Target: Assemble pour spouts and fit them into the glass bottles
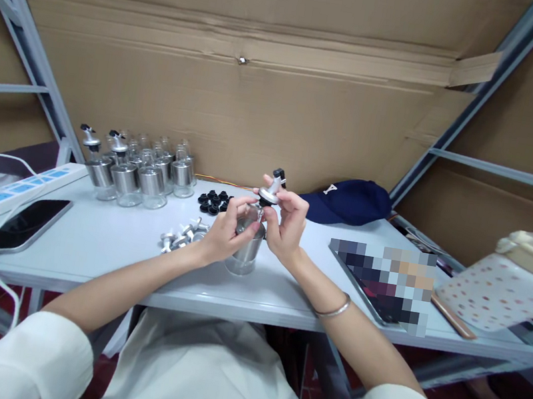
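Observation:
A glass bottle (241,264) with a brushed metal sleeve stands upright near the table's front edge. My left hand (230,229) is closed around its neck, with thumb and index finger at the mouth. Just above the neck, my right hand (289,222) pinches a silver pourer spout (268,194) with a black tip. My fingers partly hide where spout and neck meet, so I cannot tell how far it sits in. Left of the bottle lie several silver spout parts (184,235). Behind them is a cluster of black stoppers (215,202).
Several sleeved bottles (152,181) stand at the back left, two with pourers on. A power strip (25,187) and a phone (24,225) lie at the left. To the right are a navy cap (354,203), a pixelated flat item (379,281) and a dotted container (506,281).

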Motion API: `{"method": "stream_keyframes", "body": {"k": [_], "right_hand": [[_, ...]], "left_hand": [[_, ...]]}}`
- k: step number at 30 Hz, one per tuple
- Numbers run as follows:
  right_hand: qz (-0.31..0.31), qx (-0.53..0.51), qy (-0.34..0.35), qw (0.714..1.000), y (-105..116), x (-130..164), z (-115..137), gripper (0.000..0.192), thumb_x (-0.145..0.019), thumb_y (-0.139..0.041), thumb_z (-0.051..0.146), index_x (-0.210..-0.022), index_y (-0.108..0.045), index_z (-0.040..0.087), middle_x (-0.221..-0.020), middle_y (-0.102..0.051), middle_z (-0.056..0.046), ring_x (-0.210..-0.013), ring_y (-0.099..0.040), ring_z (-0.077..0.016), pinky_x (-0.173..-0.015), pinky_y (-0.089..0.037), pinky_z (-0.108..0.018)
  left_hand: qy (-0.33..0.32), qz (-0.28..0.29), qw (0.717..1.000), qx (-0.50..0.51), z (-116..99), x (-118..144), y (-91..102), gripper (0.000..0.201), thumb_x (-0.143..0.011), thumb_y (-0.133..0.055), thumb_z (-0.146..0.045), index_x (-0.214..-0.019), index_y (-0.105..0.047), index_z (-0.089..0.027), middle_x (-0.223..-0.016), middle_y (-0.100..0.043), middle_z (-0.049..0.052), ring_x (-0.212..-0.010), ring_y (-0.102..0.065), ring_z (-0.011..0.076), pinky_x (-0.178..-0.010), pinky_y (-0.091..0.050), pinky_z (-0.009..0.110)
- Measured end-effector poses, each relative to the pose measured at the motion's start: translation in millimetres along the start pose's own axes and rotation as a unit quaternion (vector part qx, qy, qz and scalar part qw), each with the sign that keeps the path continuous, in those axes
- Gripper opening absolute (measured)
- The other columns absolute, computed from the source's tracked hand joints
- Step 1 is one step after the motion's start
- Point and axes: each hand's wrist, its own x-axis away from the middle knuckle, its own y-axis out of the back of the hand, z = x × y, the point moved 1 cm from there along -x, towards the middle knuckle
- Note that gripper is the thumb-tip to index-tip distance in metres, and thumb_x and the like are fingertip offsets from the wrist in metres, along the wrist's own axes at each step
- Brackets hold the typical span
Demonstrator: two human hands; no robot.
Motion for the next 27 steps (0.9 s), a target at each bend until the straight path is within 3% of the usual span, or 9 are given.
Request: {"method": "stream_keyframes", "body": {"k": [9, 18, 23, 27], "right_hand": [[0.009, 0.013, -0.007, 1.0, -0.7, -4.4, 4.3, 0.021, -0.092, -0.043, 0.031, -0.108, -0.032, 0.024, -0.118, -0.06, -0.014, -0.106, -0.061, -0.0193, -0.085, -0.05, -0.042], [0.036, 0.071, 0.064, 0.995, 2.1, -8.9, 10.1, 0.027, -0.094, -0.035, 0.023, -0.12, -0.041, 0.023, -0.12, -0.06, -0.011, -0.1, -0.062, -0.0175, -0.085, -0.05, -0.039], [0.042, 0.085, 0.091, 0.991, 3.1, -11.4, 11.8, 0.029, -0.094, -0.033, 0.023, -0.12, -0.044, 0.024, -0.114, -0.062, -0.01, -0.103, -0.06, -0.0196, -0.085, -0.049, -0.041], [0.066, 0.075, 0.098, 0.99, 3.2, -12.9, 11.6, 0.033, -0.09, -0.042, 0.026, -0.123, -0.044, 0.023, -0.111, -0.062, -0.011, -0.099, -0.059, -0.0212, -0.081, -0.05, -0.041]], "left_hand": [[0.009, 0.002, 1.0, 0.0, -1.6, -0.5, -0.3, 0.036, -0.088, -0.046, -0.027, -0.119, -0.03, -0.02, -0.092, -0.064, 0.005, -0.079, -0.062, 0.0121, -0.072, -0.046, 0.026], [0.007, 0.007, 1.0, -0.008, 1.6, 2.2, -0.3, 0.038, -0.088, -0.046, -0.025, -0.12, -0.027, -0.02, -0.099, -0.064, 0.008, -0.087, -0.064, 0.0143, -0.075, -0.048, 0.028], [0.008, 0.002, 0.999, 0.036, 2.6, 3.3, -2.7, 0.047, -0.088, -0.047, -0.026, -0.127, -0.02, -0.021, -0.1, -0.064, 0.009, -0.087, -0.064, 0.0148, -0.081, -0.048, 0.032], [0.021, 0.004, 0.997, 0.073, 1.0, -0.1, 0.4, 0.066, -0.085, -0.054, -0.027, -0.137, -0.013, -0.023, -0.096, -0.065, 0.008, -0.086, -0.065, 0.0159, -0.08, -0.051, 0.033]]}}
